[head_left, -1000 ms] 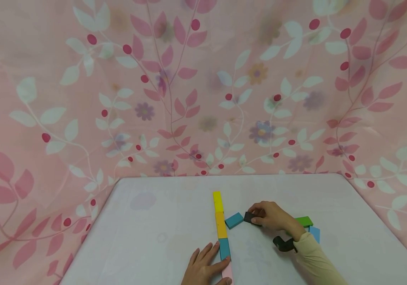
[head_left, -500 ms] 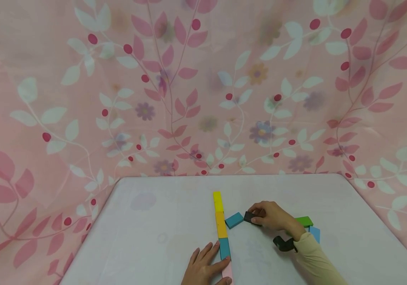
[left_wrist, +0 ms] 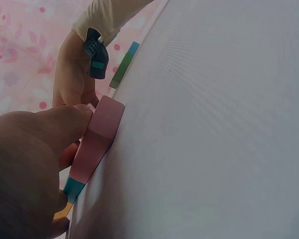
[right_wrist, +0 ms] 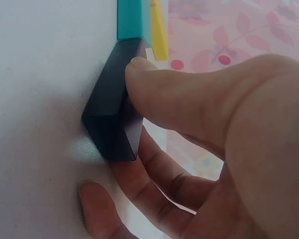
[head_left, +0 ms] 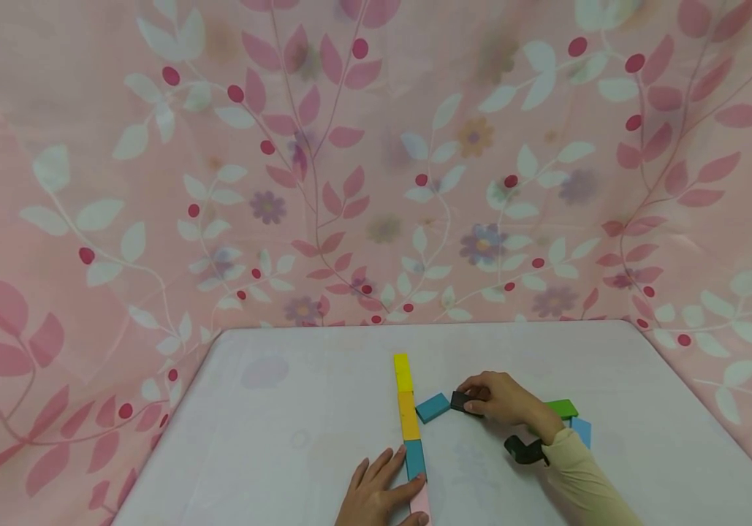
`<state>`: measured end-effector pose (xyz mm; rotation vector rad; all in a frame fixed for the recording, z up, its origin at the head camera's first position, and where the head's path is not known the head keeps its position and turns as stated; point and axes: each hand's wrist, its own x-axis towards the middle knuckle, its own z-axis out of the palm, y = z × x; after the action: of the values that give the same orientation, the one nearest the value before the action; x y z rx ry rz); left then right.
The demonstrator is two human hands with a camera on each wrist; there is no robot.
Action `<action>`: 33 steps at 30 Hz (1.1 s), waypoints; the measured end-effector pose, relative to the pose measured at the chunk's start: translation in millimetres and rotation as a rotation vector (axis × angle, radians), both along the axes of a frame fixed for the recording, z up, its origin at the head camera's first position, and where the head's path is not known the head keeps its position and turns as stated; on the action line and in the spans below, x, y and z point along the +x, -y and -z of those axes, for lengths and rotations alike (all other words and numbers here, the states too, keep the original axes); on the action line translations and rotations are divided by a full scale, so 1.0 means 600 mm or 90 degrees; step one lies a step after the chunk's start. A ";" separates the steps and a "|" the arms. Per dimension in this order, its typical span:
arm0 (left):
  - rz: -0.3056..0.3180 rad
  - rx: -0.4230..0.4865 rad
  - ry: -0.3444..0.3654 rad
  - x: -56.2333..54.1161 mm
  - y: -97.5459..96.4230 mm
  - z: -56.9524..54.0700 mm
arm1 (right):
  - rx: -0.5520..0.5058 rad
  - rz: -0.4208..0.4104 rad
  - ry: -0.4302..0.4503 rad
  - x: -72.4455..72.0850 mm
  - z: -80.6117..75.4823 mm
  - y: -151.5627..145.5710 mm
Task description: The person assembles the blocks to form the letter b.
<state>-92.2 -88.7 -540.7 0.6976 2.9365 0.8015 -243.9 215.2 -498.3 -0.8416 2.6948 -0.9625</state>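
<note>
A row of flat rectangular blocks runs along the table: a yellow block (head_left: 403, 372), an orange block (head_left: 408, 416), a teal block (head_left: 416, 460) and a pink block (head_left: 420, 502). My left hand (head_left: 378, 497) rests over the row's near end, fingers spread; its thumb touches the pink block (left_wrist: 99, 132) in the left wrist view. A second teal block (head_left: 433, 407) angles off to the right, one corner at the orange block. My right hand (head_left: 507, 400) pinches a black block (right_wrist: 112, 87) between thumb and fingers, its end meeting that teal block (right_wrist: 132, 20).
A green block (head_left: 561, 409) and a light blue block (head_left: 582, 431) lie by the right forearm, partly hidden behind it. A black device (head_left: 523, 450) is strapped at the right wrist. Pink floral cloth (head_left: 376, 183) hangs behind the white table (head_left: 270, 438).
</note>
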 end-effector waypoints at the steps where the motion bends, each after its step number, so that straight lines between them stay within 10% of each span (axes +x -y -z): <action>1: 0.000 0.001 0.003 0.000 0.000 0.000 | 0.000 -0.001 -0.001 0.000 0.000 0.000; 11: -0.004 0.015 0.023 -0.001 -0.003 0.001 | 0.005 0.011 -0.001 -0.003 -0.007 -0.014; 22: -0.012 0.014 0.021 0.002 -0.007 0.002 | 0.041 0.183 -0.005 -0.013 -0.032 -0.137; 33: 0.001 0.002 0.009 0.001 -0.002 0.003 | 0.015 0.251 0.156 0.004 -0.007 -0.231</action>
<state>-91.8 -87.7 -542.5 0.6920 2.9220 0.8087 -241.5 353.8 -494.4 -0.1689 2.6928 -1.0246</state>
